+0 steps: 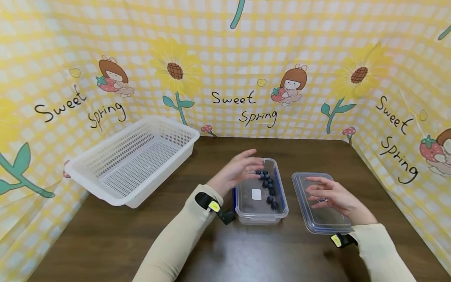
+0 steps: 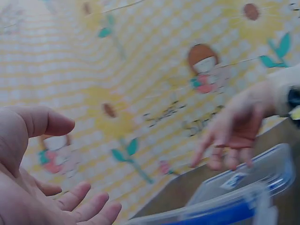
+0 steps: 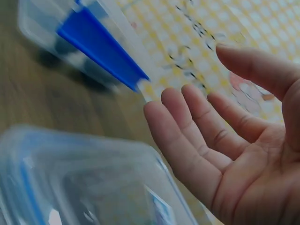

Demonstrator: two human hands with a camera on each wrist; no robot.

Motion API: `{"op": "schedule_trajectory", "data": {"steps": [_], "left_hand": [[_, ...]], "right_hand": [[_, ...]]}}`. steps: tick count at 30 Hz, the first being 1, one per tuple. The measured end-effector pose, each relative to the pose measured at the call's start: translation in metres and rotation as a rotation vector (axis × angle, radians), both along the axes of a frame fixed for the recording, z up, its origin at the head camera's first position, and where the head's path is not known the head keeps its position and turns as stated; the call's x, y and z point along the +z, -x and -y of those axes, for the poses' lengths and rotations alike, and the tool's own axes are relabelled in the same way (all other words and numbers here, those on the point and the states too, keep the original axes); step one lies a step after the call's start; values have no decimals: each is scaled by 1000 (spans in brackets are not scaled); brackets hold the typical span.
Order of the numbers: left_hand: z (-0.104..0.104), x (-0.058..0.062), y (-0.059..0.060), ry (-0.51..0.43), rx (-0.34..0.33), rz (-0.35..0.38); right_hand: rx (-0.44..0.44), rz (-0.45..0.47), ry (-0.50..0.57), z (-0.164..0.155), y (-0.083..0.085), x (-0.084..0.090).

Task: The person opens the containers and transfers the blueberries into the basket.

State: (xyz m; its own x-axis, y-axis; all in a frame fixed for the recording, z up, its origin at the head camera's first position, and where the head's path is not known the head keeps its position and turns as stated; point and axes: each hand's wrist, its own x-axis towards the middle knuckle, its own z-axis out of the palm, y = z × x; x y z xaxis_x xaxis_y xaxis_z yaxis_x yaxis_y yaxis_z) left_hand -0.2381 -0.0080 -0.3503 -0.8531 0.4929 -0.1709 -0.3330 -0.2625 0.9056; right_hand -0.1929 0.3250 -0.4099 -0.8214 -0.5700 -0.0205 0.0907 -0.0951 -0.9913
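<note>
Bright, even light with soft shadows; head view bends at edges, wrist views blurred, perhaps by motion.

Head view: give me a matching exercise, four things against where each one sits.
Things:
1. basket
2. blueberries
3. lid
4. left hand

Places:
A. inside the clear box
B. flat on the table, under the right hand
C. over the box's far end
D. far left, tilted against the cloth wall

Pairs: 1-D, 2-A, 3-B, 4-C
</note>
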Motion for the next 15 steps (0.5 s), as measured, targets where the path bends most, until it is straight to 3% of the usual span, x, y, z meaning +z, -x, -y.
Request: {"op": "schedule_trajectory", "data": {"steps": [3,7,15], "left_hand": [[11,0,12,38,45,-21],[17,-7,25,129,37,-53],[9,-29,38,368,-93,-92]], "right_hand": [[17,28,-38,14,3,-4],[10,79,-75,30,6,-8],[-10,159,-119,52,10,-18]]}}
